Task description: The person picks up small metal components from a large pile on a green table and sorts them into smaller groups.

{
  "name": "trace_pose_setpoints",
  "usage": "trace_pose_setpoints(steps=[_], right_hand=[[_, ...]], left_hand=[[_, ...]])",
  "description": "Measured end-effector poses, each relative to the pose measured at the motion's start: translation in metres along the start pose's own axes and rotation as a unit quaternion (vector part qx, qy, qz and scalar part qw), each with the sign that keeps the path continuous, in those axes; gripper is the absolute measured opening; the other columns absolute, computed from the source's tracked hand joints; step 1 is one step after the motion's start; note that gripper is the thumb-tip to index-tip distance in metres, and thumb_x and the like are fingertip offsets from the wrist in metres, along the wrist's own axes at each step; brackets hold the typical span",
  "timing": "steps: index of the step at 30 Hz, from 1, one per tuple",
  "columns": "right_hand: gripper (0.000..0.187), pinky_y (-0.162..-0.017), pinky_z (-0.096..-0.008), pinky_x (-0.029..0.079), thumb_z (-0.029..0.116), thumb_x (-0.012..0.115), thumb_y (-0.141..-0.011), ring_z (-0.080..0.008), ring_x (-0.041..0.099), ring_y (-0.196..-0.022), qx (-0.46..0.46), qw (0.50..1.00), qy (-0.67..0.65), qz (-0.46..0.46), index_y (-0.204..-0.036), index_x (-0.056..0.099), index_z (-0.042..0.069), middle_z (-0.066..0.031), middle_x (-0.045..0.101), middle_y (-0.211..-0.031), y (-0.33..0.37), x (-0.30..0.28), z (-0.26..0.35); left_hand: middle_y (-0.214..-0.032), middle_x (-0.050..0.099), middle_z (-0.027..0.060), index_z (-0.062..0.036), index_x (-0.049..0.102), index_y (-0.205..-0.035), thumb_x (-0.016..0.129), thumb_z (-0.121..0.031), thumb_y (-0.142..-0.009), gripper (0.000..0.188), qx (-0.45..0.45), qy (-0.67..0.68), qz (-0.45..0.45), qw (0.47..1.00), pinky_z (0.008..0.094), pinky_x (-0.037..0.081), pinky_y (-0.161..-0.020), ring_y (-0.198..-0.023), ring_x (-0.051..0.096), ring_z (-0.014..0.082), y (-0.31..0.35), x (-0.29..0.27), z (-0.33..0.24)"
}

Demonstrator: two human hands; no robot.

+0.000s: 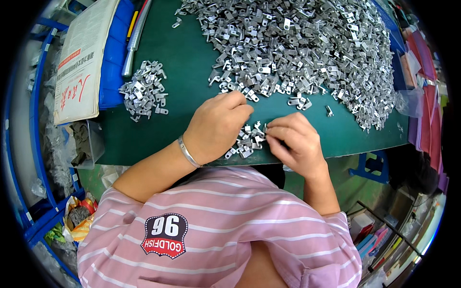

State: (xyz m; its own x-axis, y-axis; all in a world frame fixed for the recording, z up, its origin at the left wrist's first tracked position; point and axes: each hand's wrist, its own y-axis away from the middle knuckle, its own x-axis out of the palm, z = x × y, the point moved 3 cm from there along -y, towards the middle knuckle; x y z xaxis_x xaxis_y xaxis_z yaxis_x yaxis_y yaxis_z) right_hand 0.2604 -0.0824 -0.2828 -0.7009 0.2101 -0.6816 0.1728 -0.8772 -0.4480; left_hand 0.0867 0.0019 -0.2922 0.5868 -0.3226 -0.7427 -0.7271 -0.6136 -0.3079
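My left hand [216, 127] is closed, its fingers curled over the green table between the big heap and a small cluster. Whatever it may hold is hidden. My right hand [298, 144] pinches a small silvery metal bracket [264, 128] between thumb and forefinger, at the right side of the cluster. That small cluster of metal brackets [247, 143] lies between my hands by the table's near edge. Beyond my hands spreads a large heap of the same brackets [307, 53], each a small bent piece with a hole.
A smaller pile of brackets [145, 90] lies at the left. Beside it are a blue bin [113, 72] with a folded newspaper [81, 62], a silver-bladed tool [133, 45] and a yellow stick [132, 26]. A blue stool [372, 167] stands below right.
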Motion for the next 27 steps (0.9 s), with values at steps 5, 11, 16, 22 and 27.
trace_pose_setpoints(steps=[5, 11, 16, 22, 27], right_hand=[[0.020, -0.067, -0.0388, 0.048, -0.005, 0.069, -0.073, -0.0292, 0.057, -0.078, 0.115, 0.977, 0.158, -0.082, -0.091, 0.068, 0.004, -0.0101, 0.060, -0.085, -0.002, -0.010, -0.020], [0.024, -0.069, -0.0376, 0.044, -0.002, 0.068, -0.072, -0.0264, 0.056, -0.079, 0.081, 0.966, 0.244, -0.029, -0.093, 0.070, 0.008, -0.0059, 0.058, -0.089, -0.007, -0.012, -0.026], [0.023, -0.070, -0.0362, 0.043, 0.002, 0.072, -0.069, -0.0228, 0.057, -0.080, -0.003, 0.965, 0.260, -0.028, -0.091, 0.067, 0.008, -0.0031, 0.060, -0.091, -0.012, -0.017, -0.027], [0.022, -0.070, -0.0359, 0.043, 0.005, 0.075, -0.068, -0.0220, 0.058, -0.079, -0.022, 0.961, 0.274, -0.041, -0.088, 0.066, 0.008, -0.0022, 0.061, -0.091, -0.008, -0.018, -0.035], [0.024, -0.069, -0.0360, 0.043, 0.004, 0.075, -0.067, -0.0223, 0.057, -0.079, -0.007, 0.965, 0.260, -0.031, -0.089, 0.066, 0.009, -0.0020, 0.059, -0.089, -0.013, -0.017, -0.033]], left_hand=[[-0.095, 0.064, 0.0093, -0.0012, 0.068, -0.093, 0.064, 0.001, -0.087, 0.007, -0.110, 0.234, -0.038, 0.965, 0.0282, 0.054, -0.069, -0.080, 0.067, 0.0207, 0.001, -0.008, 0.004], [-0.095, 0.066, 0.0120, 0.0056, 0.060, -0.108, 0.056, -0.002, -0.096, 0.016, -0.291, 0.633, 0.035, 0.716, 0.0255, 0.058, -0.070, -0.081, 0.069, 0.0171, 0.003, -0.001, 0.019], [-0.096, 0.066, 0.0109, 0.0047, 0.061, -0.107, 0.058, -0.005, -0.095, 0.015, -0.292, 0.681, 0.037, 0.671, 0.0246, 0.058, -0.066, -0.076, 0.068, 0.0159, 0.006, -0.001, 0.018], [-0.093, 0.066, 0.0074, 0.0009, 0.067, -0.098, 0.063, 0.002, -0.089, 0.010, -0.222, 0.385, 0.033, 0.895, 0.0244, 0.053, -0.067, -0.078, 0.065, 0.0146, 0.015, -0.031, 0.026], [-0.090, 0.065, 0.0096, -0.0024, 0.069, -0.091, 0.068, 0.003, -0.081, 0.012, -0.045, 0.134, 0.099, 0.985, 0.0288, 0.051, -0.069, -0.079, 0.064, 0.0226, 0.029, -0.040, 0.012]])
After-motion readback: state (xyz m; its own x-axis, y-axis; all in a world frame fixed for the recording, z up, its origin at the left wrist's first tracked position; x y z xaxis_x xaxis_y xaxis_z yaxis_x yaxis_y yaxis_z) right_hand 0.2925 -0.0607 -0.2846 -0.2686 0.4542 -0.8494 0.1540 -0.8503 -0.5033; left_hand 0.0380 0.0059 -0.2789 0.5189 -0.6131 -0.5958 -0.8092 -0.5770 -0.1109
